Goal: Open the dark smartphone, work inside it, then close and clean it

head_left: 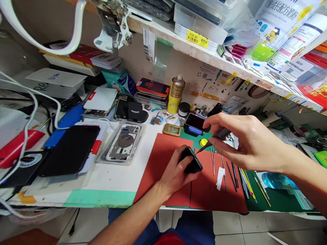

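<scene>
My left hand (173, 173) is wrapped around a dark smartphone (194, 166), held tilted above the red mat (163, 153). In my right hand (245, 141) is a dark screwdriver (217, 136), its handle pinched between thumb and fingers. The tip points down and left, meeting the phone's edge; whether it sits in a screw is too small to tell. Just beyond the hands are a small round yellow lid (203, 142) and a phone screen (194, 121) on a blue holder. Tweezers (213, 161) lie on the mat below the screwdriver.
Left of the mat lie an opened phone housing (124, 141) in a clear tray and a large black phone (70, 149). A spray can (176, 93) and a screw tin (171, 130) stand behind. Several slim tools (232, 175) lie at right. A loaded shelf (204, 58) overhangs the bench.
</scene>
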A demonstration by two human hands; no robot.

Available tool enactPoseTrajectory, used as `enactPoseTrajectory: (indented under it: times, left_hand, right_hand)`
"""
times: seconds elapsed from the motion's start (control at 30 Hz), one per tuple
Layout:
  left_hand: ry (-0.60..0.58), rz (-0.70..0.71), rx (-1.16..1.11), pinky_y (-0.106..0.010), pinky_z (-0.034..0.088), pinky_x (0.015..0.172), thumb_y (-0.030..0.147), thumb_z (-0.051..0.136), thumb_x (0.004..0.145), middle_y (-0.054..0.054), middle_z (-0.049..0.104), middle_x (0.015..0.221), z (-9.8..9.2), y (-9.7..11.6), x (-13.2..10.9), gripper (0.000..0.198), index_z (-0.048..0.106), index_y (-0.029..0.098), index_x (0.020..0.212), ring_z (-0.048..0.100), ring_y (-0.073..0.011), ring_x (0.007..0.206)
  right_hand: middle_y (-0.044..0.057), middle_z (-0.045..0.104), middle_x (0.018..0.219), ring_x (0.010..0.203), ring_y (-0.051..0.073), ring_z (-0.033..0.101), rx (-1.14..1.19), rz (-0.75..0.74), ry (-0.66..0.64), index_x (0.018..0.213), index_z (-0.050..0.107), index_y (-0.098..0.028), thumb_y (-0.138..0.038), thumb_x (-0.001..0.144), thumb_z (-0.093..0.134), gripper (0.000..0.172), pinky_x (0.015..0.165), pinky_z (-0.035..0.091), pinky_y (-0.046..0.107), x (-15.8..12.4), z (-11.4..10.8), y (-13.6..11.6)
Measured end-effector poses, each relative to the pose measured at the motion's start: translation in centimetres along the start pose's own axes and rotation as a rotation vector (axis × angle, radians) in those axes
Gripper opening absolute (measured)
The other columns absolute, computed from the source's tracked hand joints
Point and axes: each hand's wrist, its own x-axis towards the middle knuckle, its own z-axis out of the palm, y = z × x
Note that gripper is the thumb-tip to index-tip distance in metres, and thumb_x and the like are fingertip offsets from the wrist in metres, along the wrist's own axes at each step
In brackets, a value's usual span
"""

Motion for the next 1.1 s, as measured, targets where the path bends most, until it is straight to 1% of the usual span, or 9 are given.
enactPoseTrajectory:
  times: [0.1,0.23,0.33,0.43,0.73,0.83,0.93,1.03,1.1]
  left_hand:
    - [-0.001,0.011,0.001,-0.054,0.061,0.099,0.027,0.084,0.094,-0.019,0.055,0.144,-0.07,0.05,0.10,0.061,0.048,0.027,0.144,0.065,-0.0321,0.126]
    - [-0.005,0.010,0.004,-0.052,0.062,0.097,0.027,0.083,0.095,-0.019,0.055,0.142,-0.12,0.15,0.21,0.058,0.049,0.026,0.142,0.065,-0.0308,0.123]
    - [0.000,0.018,0.005,-0.051,0.062,0.097,0.027,0.082,0.096,-0.020,0.054,0.143,-0.08,0.14,0.20,0.057,0.049,0.024,0.143,0.065,-0.0297,0.122]
    - [0.000,0.013,0.005,-0.050,0.062,0.099,0.028,0.081,0.097,-0.019,0.053,0.144,0.00,0.07,0.11,0.056,0.050,0.024,0.142,0.065,-0.0293,0.123]
    - [0.003,0.002,0.012,-0.051,0.062,0.102,0.029,0.082,0.096,-0.018,0.054,0.144,-0.04,0.09,0.08,0.057,0.050,0.026,0.143,0.065,-0.0305,0.125]
    - [0.002,0.002,0.015,-0.049,0.062,0.102,0.030,0.080,0.098,-0.018,0.054,0.142,-0.03,0.14,0.11,0.052,0.051,0.024,0.140,0.065,-0.0298,0.124]
    - [0.005,0.015,0.015,-0.049,0.062,0.102,0.032,0.080,0.098,-0.019,0.054,0.143,0.00,0.12,0.13,0.050,0.052,0.022,0.139,0.064,-0.0298,0.123]
    - [0.011,0.020,0.012,-0.049,0.062,0.101,0.030,0.081,0.097,-0.019,0.054,0.143,0.02,0.09,0.15,0.055,0.050,0.023,0.142,0.064,-0.0297,0.123]
    - [0.019,0.028,0.012,-0.049,0.062,0.100,0.029,0.081,0.097,-0.018,0.054,0.143,0.02,0.09,0.14,0.058,0.048,0.025,0.145,0.064,-0.0298,0.123]
  right_hand:
    - [0.001,0.077,0.077,0.055,0.014,0.060,0.013,0.023,0.009,0.113,0.066,-0.019,-0.025,0.106,0.062,0.010,0.057,0.041,0.028,-0.12,0.05,0.13]
    - [0.005,0.080,0.088,0.064,0.016,0.066,0.027,-0.004,0.006,0.111,0.066,-0.020,-0.024,0.104,0.061,0.010,0.064,0.046,0.029,-0.35,0.00,0.25]
    - [0.002,0.078,0.080,0.055,0.013,0.059,0.006,0.009,0.014,0.111,0.066,-0.019,-0.026,0.107,0.061,0.009,0.060,0.042,0.029,-0.59,0.04,0.26]
    - [0.005,0.079,0.087,0.062,0.015,0.065,-0.005,-0.016,0.009,0.118,0.066,-0.017,-0.024,0.104,0.062,0.015,0.062,0.044,0.030,-0.80,0.12,0.22]
    - [0.004,0.076,0.082,0.059,0.018,0.066,-0.026,-0.032,0.002,0.121,0.067,-0.017,-0.025,0.105,0.063,0.018,0.060,0.045,0.033,-0.83,0.13,-0.10]
    - [0.007,0.078,0.089,0.065,0.019,0.069,-0.015,-0.027,-0.003,0.123,0.066,-0.016,-0.022,0.105,0.062,0.020,0.062,0.048,0.033,-0.67,0.14,-0.15]
    - [0.003,0.074,0.077,0.055,0.016,0.062,-0.042,-0.032,0.011,0.121,0.067,-0.013,-0.023,0.107,0.062,0.019,0.057,0.043,0.031,-0.55,0.20,-0.10]
    - [0.005,0.077,0.085,0.064,0.017,0.069,-0.014,-0.044,0.014,0.123,0.067,-0.013,-0.022,0.106,0.061,0.020,0.060,0.045,0.030,-0.48,0.29,-0.01]
    - [0.003,0.075,0.078,0.059,0.016,0.066,-0.025,-0.034,0.026,0.119,0.068,-0.014,-0.024,0.107,0.061,0.017,0.058,0.043,0.029,-0.45,0.35,0.05]
